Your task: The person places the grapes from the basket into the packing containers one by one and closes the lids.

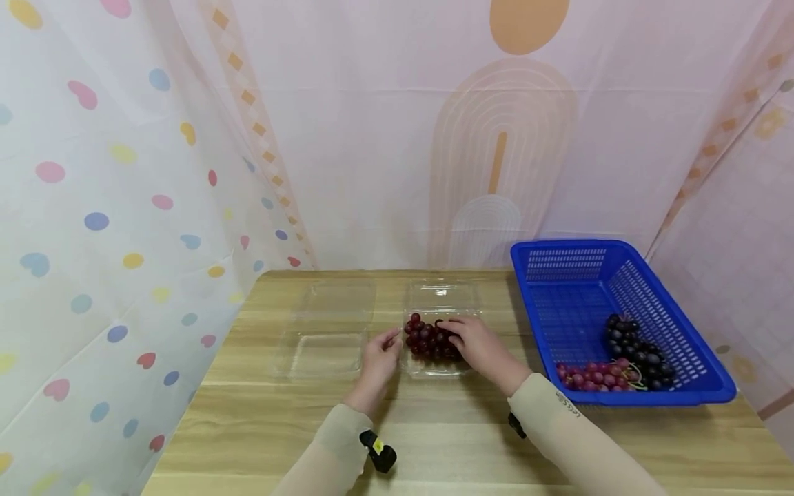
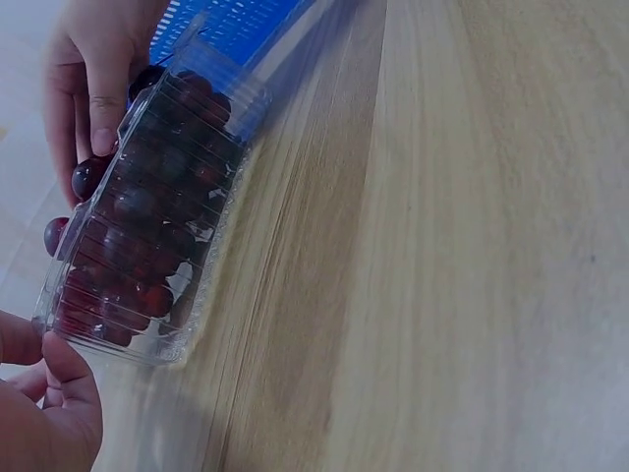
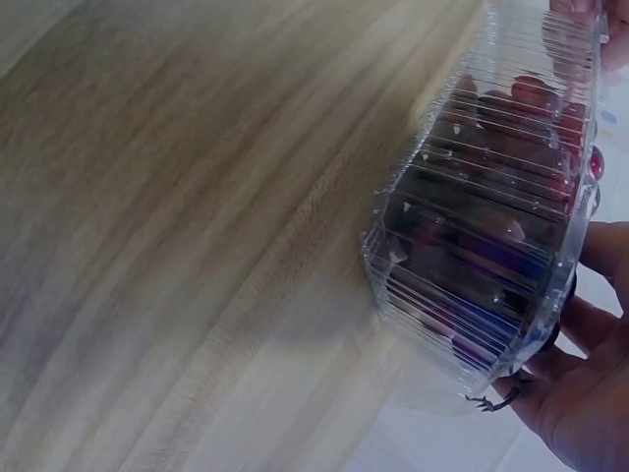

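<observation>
A bunch of dark red grapes (image 1: 426, 339) lies in a transparent plastic clamshell box (image 1: 428, 374), its hinged lid (image 1: 442, 295) folded back toward the wall. At the box's left edge, my left hand (image 1: 380, 362) pinches the rim between thumb and finger, which the left wrist view shows close up. My right hand (image 1: 480, 344) reaches in over the right side, thumb and fingers around the grapes. Some of its fingertips are hidden behind the fruit. Through the ribbed side wall, the right wrist view shows the grapes (image 3: 491, 187) packed along the box.
Another transparent clamshell box (image 1: 329, 355) stands opened out to the left. On the right, a blue plastic basket (image 1: 538, 324) contains a bunch of black grapes (image 1: 642, 355) and a bunch of lighter red grapes (image 1: 598, 377). A patterned curtain (image 1: 372, 172) hangs behind the wooden table (image 1: 428, 434).
</observation>
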Tool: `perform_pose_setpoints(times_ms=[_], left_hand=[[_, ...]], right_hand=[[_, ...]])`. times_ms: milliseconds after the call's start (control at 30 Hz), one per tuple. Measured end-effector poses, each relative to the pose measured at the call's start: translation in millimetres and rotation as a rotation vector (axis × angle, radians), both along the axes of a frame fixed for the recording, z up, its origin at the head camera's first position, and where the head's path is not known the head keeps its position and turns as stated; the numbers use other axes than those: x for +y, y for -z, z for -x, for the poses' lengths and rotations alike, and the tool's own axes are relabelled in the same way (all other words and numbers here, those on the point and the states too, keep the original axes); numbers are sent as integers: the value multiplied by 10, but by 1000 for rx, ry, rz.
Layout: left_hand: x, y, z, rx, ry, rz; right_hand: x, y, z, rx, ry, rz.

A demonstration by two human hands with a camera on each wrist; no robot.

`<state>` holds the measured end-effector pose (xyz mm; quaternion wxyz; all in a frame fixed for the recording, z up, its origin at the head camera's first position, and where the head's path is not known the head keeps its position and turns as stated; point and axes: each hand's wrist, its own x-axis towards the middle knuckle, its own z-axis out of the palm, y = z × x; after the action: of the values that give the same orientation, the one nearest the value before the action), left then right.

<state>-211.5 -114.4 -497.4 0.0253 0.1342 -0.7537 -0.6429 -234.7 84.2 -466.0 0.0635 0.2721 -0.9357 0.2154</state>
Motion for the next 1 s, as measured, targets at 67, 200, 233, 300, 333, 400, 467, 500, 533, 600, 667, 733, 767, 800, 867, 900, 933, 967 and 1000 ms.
perform_pose_setpoints(times_ms=[67,200,233,300,333,400,467,500,533,600,667,733,767,800,867,900,933,967,1000], left_hand=[[6,-3,-7,3,2,-3],[16,-11,-17,4,1,-8],[20,-14,-19,4,2,-8],[27,-22,-19,2,6,-10],[30,-24,-19,4,8,-6],[35,-31,-16,2,8,-7],[37,-38,-12,3,3,-6],[37,-40,-10,2,0,-3],[36,-40,-8,2,-2,2],[35,-41,-4,0,-4,8],[34,-44,-5,-6,-7,16],[36,-43,-1,-1,-6,29],[39,-44,4,-1,-6,31],[41,-42,8,4,-6,38],[42,-43,16,10,-7,48],[40,-43,19,12,-7,49],[39,-44,21,10,-6,52],[37,-47,20,7,-7,50],[34,-46,20,6,-6,52]], right_hand=[[6,-3,11,-6,-3,-4],[14,-7,35,-10,-15,-7],[15,-10,41,-16,-17,-7],[18,-16,50,-23,-20,0],[20,-21,52,-26,-21,6],[23,-35,56,-34,-24,16],[24,-49,59,-38,-29,25],[25,-54,61,-47,-30,25],[26,-59,62,-49,-33,23],[26,-65,70,-69,-35,24],[28,-78,80,-89,-26,47],[33,-99,98,-113,14,99],[36,-114,114,-129,49,139],[39,-133,131,-140,90,186],[48,-172,181,-159,179,276],[52,-199,208,-184,226,322],[56,-225,237,-213,269,363],[60,-253,267,-256,306,408],[65,-284,293,-307,339,445]])
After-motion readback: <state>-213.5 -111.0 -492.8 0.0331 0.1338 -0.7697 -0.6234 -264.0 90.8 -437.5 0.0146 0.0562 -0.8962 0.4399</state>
